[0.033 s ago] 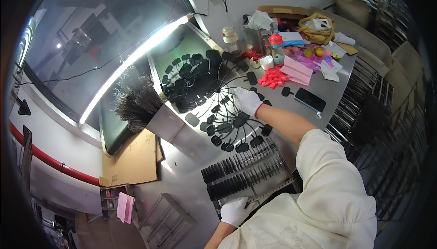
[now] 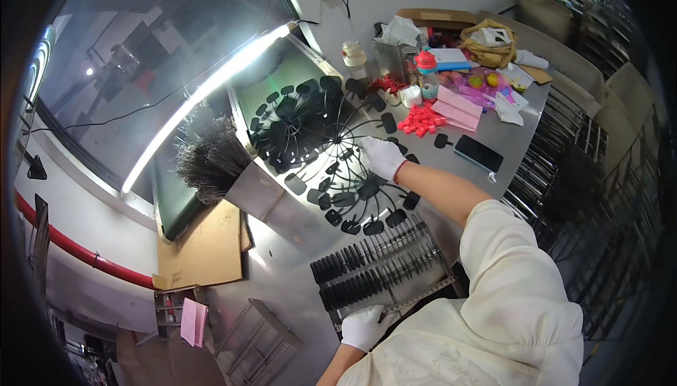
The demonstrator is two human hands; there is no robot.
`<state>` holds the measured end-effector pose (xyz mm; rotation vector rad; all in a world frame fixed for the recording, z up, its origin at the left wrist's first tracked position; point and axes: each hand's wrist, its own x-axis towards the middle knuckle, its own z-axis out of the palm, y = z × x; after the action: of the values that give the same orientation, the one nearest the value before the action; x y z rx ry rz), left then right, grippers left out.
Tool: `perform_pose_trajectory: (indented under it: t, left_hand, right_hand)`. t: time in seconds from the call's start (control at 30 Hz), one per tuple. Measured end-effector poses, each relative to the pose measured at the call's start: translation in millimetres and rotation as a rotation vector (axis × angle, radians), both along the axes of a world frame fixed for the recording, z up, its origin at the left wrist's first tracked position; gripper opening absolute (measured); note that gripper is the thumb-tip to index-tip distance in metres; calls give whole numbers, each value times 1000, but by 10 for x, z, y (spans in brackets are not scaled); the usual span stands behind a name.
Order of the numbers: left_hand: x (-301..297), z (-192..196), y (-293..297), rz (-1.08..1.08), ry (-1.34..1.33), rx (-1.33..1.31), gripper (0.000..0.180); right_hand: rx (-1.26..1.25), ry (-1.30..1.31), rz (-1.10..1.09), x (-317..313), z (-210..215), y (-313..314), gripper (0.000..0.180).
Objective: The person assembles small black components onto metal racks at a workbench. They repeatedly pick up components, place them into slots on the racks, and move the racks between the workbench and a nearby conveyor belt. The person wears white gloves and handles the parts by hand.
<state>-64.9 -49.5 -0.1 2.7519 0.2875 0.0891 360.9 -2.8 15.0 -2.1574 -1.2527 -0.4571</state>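
My right hand (image 2: 381, 157), in a white glove, reaches across the steel table (image 2: 282, 280) to a round wire rack (image 2: 331, 139) whose spokes end in black oval pieces. Its fingers curl over a spoke near the hub. My left hand (image 2: 363, 326), also gloved, sits at the lower edge and grips the near rim of a flat metal tray (image 2: 416, 301). The tray holds rows of the same black oval pieces (image 2: 374, 266). A white sleeve covers my right upper arm.
A bundle of thin wire rods (image 2: 208, 157) lies left of the rack, with cardboard (image 2: 204, 252) below it. Red caps (image 2: 419, 121), pink sheets (image 2: 455, 111), a dark phone (image 2: 478, 153) and bottles (image 2: 354, 54) crowd the far end. Wire shelving (image 2: 564, 146) stands to the right.
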Motion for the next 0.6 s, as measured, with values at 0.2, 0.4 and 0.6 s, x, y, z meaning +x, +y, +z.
perform_pose_trajectory:
  t: [0.2,0.4,0.6]
  left_hand:
    - [-154,-16,-127,22,1,-32,35]
    - [-170,50,-158,-3,-57,-37,33]
    - [-195,-105,-78,-19,-199,-30,34]
  right_hand:
    - [-370,247,-47,-488,-109,-438,22]
    - [-540,346,-138,-477,-436,-406,26]
    - [-568,339,-128,-335,-335,-282,28]
